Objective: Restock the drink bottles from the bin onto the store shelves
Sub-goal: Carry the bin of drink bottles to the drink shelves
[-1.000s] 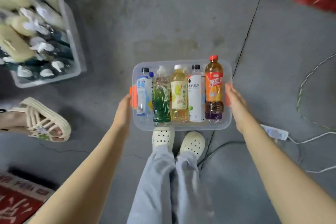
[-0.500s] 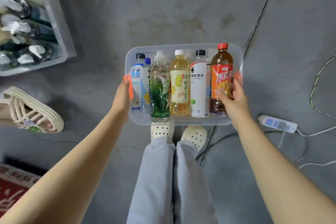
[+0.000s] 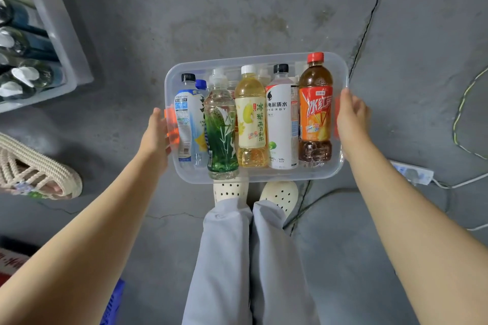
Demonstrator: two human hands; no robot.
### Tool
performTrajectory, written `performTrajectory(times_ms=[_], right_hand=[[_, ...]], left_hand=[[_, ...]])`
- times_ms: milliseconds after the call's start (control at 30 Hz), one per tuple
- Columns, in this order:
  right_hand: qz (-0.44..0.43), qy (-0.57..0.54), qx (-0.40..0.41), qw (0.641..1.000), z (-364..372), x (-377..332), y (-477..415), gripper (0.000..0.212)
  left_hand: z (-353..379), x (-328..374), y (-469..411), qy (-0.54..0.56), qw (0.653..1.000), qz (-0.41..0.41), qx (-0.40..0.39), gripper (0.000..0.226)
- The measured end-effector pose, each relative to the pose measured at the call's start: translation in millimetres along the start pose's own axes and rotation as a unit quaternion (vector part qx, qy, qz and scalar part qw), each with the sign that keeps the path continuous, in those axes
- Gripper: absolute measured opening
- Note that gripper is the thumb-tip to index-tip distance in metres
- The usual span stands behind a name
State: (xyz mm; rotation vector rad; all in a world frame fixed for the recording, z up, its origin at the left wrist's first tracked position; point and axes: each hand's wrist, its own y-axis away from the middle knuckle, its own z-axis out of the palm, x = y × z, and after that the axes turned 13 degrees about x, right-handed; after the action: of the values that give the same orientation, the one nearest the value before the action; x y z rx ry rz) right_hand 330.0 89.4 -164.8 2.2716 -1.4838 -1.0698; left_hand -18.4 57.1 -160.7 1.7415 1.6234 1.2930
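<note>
Five drink bottles (image 3: 250, 119) were seen ranged side by side in the clear bin (image 3: 253, 58), with more caps glimpsed behind them, and no gap was visible in the row. The bin was held above the concrete floor (image 3: 237, 8) and the person's shoes, gripped at its two short ends. The left hand (image 3: 155, 132) was closed against the orange latch (image 3: 171, 124), and the right hand (image 3: 352, 116) was wrapped over the opposite rim. No shelf was shown. The restocking was judged barely begun, with the carrying and every placement left to do. A second tub of bottles (image 3: 60, 24) was seen at far left.
</note>
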Motion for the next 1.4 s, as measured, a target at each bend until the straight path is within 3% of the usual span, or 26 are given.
performTrajectory(times_ms=[200, 333, 400, 1167, 1400], right_hand=[[0.055, 0.033, -0.061, 0.996, -7.1, 6.8, -18.7, 0.053], [0.046, 0.057, -0.060, 0.996, -4.7, 7.1, -28.1, 0.053], [0.039, 0.083, -0.055, 0.994, 0.5, 7.0, -32.4, 0.055], [0.037, 0.107, -0.048, 0.992, -4.3, 4.7, -24.1, 0.059], [0.051, 0.119, -0.059, 0.990, -39.6, 10.1, 13.6, 0.055]], left_hand=[[11.9, 6.1, -12.6, 0.009, 0.999, -0.018, 0.026, 0.050], [19.8, 4.8, -25.8, -0.144, 0.985, 0.041, 0.083, 0.063], [21.2, 4.2, -29.3, -0.171, 0.980, 0.050, 0.090, 0.064], [13.7, -4.0, -14.7, -0.209, 0.970, 0.032, 0.116, 0.071], [-16.3, -15.4, 32.1, -0.206, 0.971, 0.041, 0.113, 0.069]])
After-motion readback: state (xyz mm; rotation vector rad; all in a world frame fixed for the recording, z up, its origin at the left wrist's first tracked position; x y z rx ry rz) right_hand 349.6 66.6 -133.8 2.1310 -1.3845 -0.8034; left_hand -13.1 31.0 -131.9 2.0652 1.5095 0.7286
